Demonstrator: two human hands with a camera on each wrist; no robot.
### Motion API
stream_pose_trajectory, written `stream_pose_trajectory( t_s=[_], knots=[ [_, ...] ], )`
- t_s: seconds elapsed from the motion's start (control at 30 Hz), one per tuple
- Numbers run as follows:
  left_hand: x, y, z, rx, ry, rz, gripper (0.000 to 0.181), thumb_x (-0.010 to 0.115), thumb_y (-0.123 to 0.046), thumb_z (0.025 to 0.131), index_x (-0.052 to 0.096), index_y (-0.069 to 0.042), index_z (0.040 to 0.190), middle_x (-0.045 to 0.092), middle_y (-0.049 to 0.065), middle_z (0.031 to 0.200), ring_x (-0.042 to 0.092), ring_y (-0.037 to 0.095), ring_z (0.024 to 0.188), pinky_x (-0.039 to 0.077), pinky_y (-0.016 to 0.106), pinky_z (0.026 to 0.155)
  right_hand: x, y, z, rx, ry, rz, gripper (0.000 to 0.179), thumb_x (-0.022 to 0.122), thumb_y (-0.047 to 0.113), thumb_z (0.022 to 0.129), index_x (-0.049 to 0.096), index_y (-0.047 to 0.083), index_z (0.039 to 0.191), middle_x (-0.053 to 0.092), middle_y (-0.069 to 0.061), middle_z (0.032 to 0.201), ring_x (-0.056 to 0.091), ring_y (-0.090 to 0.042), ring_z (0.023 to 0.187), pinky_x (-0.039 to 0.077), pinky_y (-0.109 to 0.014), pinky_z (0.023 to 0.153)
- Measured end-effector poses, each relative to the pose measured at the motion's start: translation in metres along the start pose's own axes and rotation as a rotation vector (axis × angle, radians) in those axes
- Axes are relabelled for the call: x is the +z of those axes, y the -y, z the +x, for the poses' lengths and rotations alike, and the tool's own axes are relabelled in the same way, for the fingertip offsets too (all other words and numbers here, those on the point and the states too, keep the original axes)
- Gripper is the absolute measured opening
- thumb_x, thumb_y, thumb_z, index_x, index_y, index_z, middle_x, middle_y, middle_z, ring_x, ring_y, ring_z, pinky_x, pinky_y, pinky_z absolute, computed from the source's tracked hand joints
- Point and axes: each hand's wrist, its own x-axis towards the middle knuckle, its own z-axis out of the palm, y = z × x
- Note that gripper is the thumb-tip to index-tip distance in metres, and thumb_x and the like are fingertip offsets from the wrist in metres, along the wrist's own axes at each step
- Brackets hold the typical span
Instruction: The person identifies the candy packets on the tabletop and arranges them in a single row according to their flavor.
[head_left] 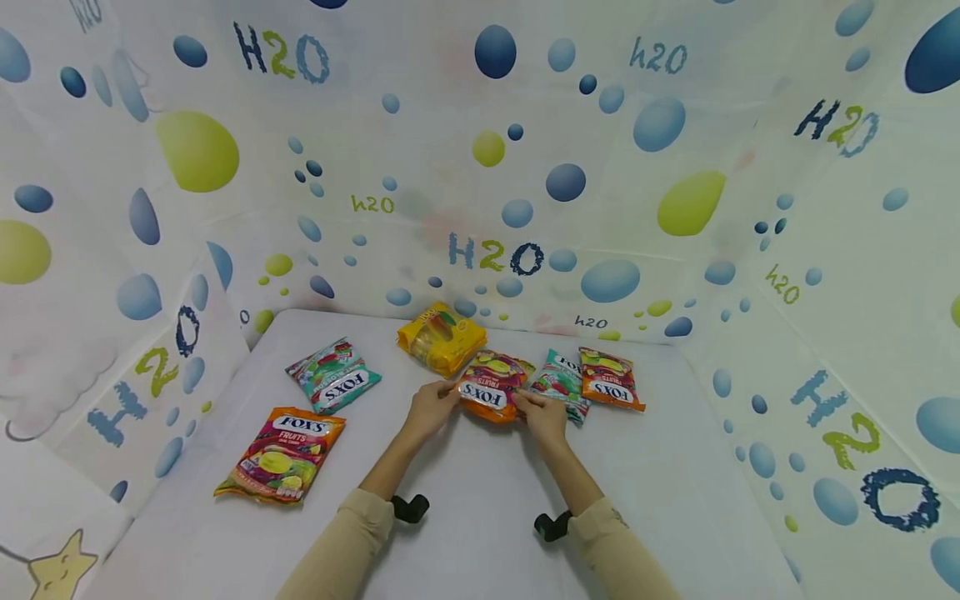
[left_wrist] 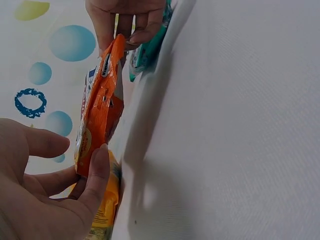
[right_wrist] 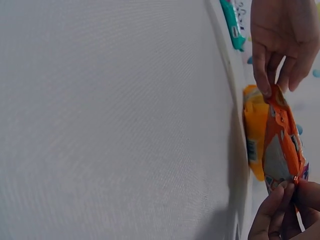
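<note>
An orange and purple Fox's Fruits candy bag (head_left: 491, 385) is held up by both hands, its printed face upside down in the head view. My left hand (head_left: 432, 407) holds the bag's left edge; in the left wrist view its fingers (left_wrist: 99, 167) are at the lower corner of the orange bag (left_wrist: 102, 102). My right hand (head_left: 545, 417) pinches the opposite edge, with thumb and fingers (right_wrist: 274, 202) together on the bag (right_wrist: 285, 145) in the right wrist view. Just behind it lies a yellow bag (head_left: 442, 339) with a mango picture.
Right of the held bag, a teal Fox's bag (head_left: 558, 383) lies beside another orange Fox's bag (head_left: 611, 379). Farther left are a teal bag (head_left: 333, 377) and a larger orange Fox's Fruits bag (head_left: 281, 457). A patterned sheet (head_left: 420, 167) walls in the white table (head_left: 465, 517).
</note>
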Motion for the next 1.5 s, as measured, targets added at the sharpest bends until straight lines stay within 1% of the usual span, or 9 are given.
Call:
stream_pose_trajectory(
  t_s=[0.13, 0.27, 0.5, 0.63, 0.73, 0.87, 1.07, 1.33, 1.5],
  knots=[
    [-0.002, -0.002, -0.001, 0.007, 0.005, -0.032, 0.041, 0.059, -0.027, 0.097, 0.062, 0.000, 0.127, 0.070, 0.013, 0.107, 0.069, 0.020, 0.091, 0.056, 0.031, 0.077, -0.001, 0.003, -0.003, -0.008, 0.010, 0.009, 0.027, 0.075, 0.028, 0.087, 0.077, 0.009, 0.106, 0.073, -0.010, 0.102, 0.067, -0.013, 0.074, 0.058, -0.031, 0.071],
    [-0.004, -0.004, -0.004, 0.017, -0.003, -0.029, 0.041, 0.058, -0.028, 0.097, 0.061, 0.000, 0.128, 0.069, 0.013, 0.107, 0.069, 0.019, 0.089, 0.056, 0.032, 0.077, -0.001, 0.004, -0.004, -0.016, 0.016, -0.003, 0.027, 0.074, 0.030, 0.087, 0.077, 0.011, 0.106, 0.073, -0.010, 0.104, 0.067, -0.013, 0.075, 0.058, -0.031, 0.072],
    [-0.006, -0.003, -0.010, 0.017, -0.010, -0.050, 0.041, 0.057, -0.026, 0.098, 0.060, 0.001, 0.129, 0.068, 0.015, 0.112, 0.068, 0.027, 0.097, 0.057, 0.033, 0.079, 0.003, 0.007, -0.009, -0.047, 0.005, 0.006, 0.030, 0.074, 0.027, 0.087, 0.076, 0.005, 0.107, 0.073, -0.012, 0.101, 0.067, -0.012, 0.071, 0.057, -0.027, 0.066],
    [-0.008, -0.005, -0.014, 0.014, -0.015, -0.058, 0.041, 0.057, -0.026, 0.098, 0.060, 0.001, 0.129, 0.067, 0.015, 0.114, 0.068, 0.027, 0.097, 0.057, 0.034, 0.079, 0.004, 0.008, -0.012, -0.075, 0.006, 0.015, 0.028, 0.075, 0.026, 0.087, 0.076, 0.005, 0.106, 0.073, -0.013, 0.103, 0.067, -0.012, 0.071, 0.057, -0.025, 0.063],
    [-0.011, -0.007, -0.017, 0.011, -0.018, -0.058, 0.041, 0.057, -0.027, 0.098, 0.060, -0.001, 0.130, 0.067, 0.013, 0.112, 0.068, 0.025, 0.096, 0.056, 0.034, 0.079, 0.005, 0.010, -0.015, -0.090, 0.012, 0.034, 0.027, 0.075, 0.025, 0.087, 0.076, 0.005, 0.105, 0.073, -0.014, 0.105, 0.068, -0.013, 0.073, 0.057, -0.026, 0.064],
    [-0.015, -0.008, -0.022, 0.014, -0.027, -0.056, 0.039, 0.057, -0.028, 0.098, 0.061, -0.004, 0.130, 0.068, 0.010, 0.110, 0.067, 0.024, 0.095, 0.056, 0.032, 0.079, 0.006, 0.011, -0.018, -0.102, 0.027, 0.055, 0.026, 0.074, 0.025, 0.087, 0.076, 0.006, 0.105, 0.073, -0.014, 0.103, 0.069, -0.015, 0.075, 0.058, -0.026, 0.065],
    [-0.019, -0.009, -0.028, 0.042, -0.050, -0.071, 0.039, 0.056, -0.026, 0.098, 0.061, -0.003, 0.129, 0.068, 0.012, 0.109, 0.068, 0.022, 0.093, 0.057, 0.034, 0.079, 0.008, 0.013, -0.023, -0.146, 0.047, 0.066, 0.028, 0.074, 0.024, 0.087, 0.075, 0.003, 0.106, 0.074, -0.016, 0.099, 0.070, -0.014, 0.072, 0.058, -0.026, 0.064],
    [-0.023, -0.006, -0.034, 0.004, -0.051, -0.141, 0.038, 0.056, -0.023, 0.099, 0.059, -0.001, 0.130, 0.066, 0.015, 0.115, 0.068, 0.027, 0.099, 0.054, 0.044, 0.088, 0.011, 0.015, -0.027, -0.170, 0.074, 0.078, 0.031, 0.076, 0.024, 0.086, 0.075, 0.000, 0.105, 0.073, -0.018, 0.099, 0.070, -0.014, 0.071, 0.059, -0.031, 0.066],
    [-0.026, -0.004, -0.037, -0.007, -0.061, -0.121, 0.038, 0.056, -0.024, 0.099, 0.059, -0.002, 0.130, 0.067, 0.014, 0.115, 0.067, 0.028, 0.101, 0.055, 0.041, 0.086, 0.014, 0.015, -0.029, -0.177, 0.083, 0.092, 0.030, 0.075, 0.022, 0.086, 0.074, -0.001, 0.105, 0.073, -0.018, 0.098, 0.070, -0.014, 0.070, 0.059, -0.032, 0.066]
  ],
)
